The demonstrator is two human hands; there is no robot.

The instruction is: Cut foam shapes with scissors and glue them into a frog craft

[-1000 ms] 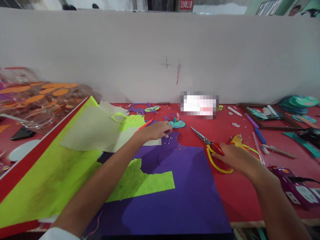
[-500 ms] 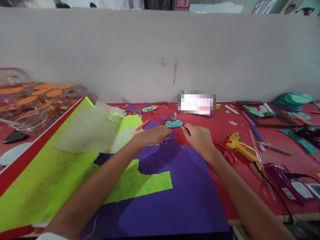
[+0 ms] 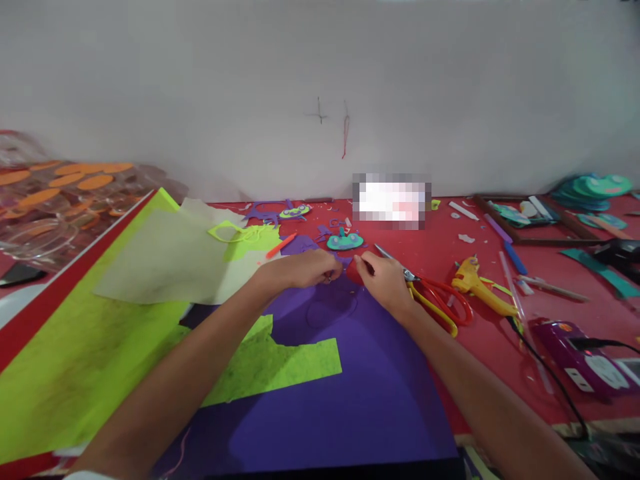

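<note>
Both hands are close together above the far part of a purple foam sheet (image 3: 380, 400). My left hand (image 3: 313, 268) is closed, its thumb and fingers pinched; whatever lies between them is too small to make out. My right hand (image 3: 384, 279) is also closed, with a red patch by its fingertips that I cannot identify. Just beyond the hands lies a teal frog-face cutout (image 3: 345, 242). Scissors with red and yellow handles (image 3: 443, 301) lie beside my right hand, partly hidden by it. A lime felt piece (image 3: 300, 363) rests on the purple sheet.
A yellow glue gun (image 3: 483, 287), a purple power strip (image 3: 583, 363) and a dark frame (image 3: 565, 233) are on the right. Left are lime felt (image 3: 90, 360), a pale sheet (image 3: 165, 260), an orange pen (image 3: 281, 246) and plastic pieces with orange discs (image 3: 65, 193). A wall (image 3: 225, 100) stands behind.
The view has tilted down slightly. My right hand has moved a little toward me and left, and the scissors' blades and yellow handle now show. My left hand stays pinched.
</note>
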